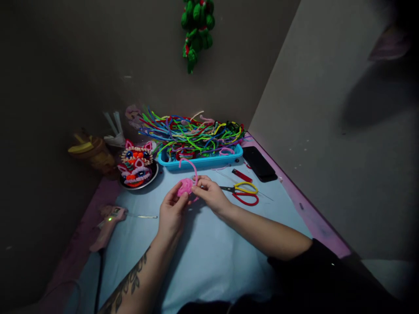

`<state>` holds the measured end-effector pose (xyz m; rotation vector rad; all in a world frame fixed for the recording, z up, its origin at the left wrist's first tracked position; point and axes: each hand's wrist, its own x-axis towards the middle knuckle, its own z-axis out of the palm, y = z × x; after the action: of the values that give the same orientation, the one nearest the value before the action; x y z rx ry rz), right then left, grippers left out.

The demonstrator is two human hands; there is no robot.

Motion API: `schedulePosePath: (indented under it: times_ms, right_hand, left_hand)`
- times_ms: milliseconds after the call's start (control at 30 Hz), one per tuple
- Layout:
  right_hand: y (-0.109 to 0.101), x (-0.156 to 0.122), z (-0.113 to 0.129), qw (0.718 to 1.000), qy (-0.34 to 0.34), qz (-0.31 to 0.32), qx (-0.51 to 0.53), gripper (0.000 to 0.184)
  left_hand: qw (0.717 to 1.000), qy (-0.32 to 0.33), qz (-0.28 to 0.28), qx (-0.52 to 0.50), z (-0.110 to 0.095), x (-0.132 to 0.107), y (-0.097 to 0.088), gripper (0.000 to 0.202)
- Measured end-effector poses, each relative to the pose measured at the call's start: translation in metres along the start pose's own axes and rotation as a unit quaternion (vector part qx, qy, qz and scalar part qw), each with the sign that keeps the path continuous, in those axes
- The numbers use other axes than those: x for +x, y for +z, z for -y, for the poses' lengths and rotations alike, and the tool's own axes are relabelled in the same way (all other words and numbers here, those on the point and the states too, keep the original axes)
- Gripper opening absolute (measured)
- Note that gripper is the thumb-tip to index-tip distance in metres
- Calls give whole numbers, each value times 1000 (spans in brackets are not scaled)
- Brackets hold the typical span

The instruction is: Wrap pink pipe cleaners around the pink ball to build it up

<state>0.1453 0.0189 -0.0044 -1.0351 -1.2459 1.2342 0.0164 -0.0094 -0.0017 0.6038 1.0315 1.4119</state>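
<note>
A coiled pink pipe-cleaner piece point(185, 186) is held up over the blue-covered table, a little in front of the tray. My left hand point(173, 205) is closed on its left side, thumb across the front. At its right edge my right hand point(209, 192) pinches the piece where a loose pink pipe-cleaner end point(193, 165) curves up and bends over to the left. Fingers hide part of the coil. Just right of my right hand lie scissors point(244, 192) with one yellow and one red handle loop.
A blue tray point(203, 165) heaped with colourful pipe cleaners point(196, 135) stands at the back. Left of it, a metal bowl point(144, 185) holds fuzzy animal-faced pieces. A glue gun point(109, 224) with its cord lies at left. A red lighter point(242, 175) and black phone point(259, 163) lie at right.
</note>
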Motion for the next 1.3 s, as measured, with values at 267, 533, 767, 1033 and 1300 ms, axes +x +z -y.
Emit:
schedulePosePath:
  times_ms: [267, 533, 767, 1033, 1300]
  right_hand:
    - [-42, 31, 12, 994, -58, -68, -64, 15]
    - [-54, 29, 32, 948, -231, -7, -221, 43]
    - [-59, 29, 30, 884, -328, -39, -332, 18]
    - [-59, 31, 22, 830, -404, -69, -377, 38]
    - [-61, 32, 24, 812, -411, -54, -411, 14]
  left_hand:
    - [996, -30, -24, -77, -11, 4, -1, 42]
    - [988, -140, 37, -56, -10, -3, 1, 38]
    - [983, -169, 51, -47, -12, -5, 1, 38]
    - [982, -173, 60, -47, -16, -6, 3, 40]
    - [973, -203, 104, -44, -15, -8, 0, 41]
